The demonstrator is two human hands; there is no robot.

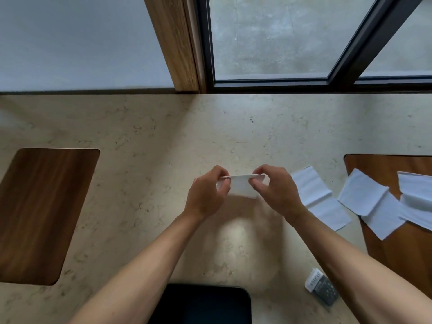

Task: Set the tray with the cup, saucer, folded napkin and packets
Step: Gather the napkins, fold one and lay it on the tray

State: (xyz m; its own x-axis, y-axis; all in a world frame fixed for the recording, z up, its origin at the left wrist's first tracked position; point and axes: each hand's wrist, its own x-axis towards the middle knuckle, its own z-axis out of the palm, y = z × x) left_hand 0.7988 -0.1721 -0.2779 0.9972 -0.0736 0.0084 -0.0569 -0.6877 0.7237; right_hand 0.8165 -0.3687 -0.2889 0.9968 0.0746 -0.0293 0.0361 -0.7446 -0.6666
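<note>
Both hands hold a white napkin (242,187) up above the surface (163,136). The left hand (207,195) fingers pinch its left end, the right hand (274,190) fingers pinch its right end, the top edge stretched between them.

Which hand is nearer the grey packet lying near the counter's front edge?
The right. The right hand pinches the napkin above and slightly left of the grey packet in the picture; the left hand pinches the napkin's other end, farther left.

4 napkins (242,187), 2 wood boards (44,211), 1 packet (321,286).
</note>
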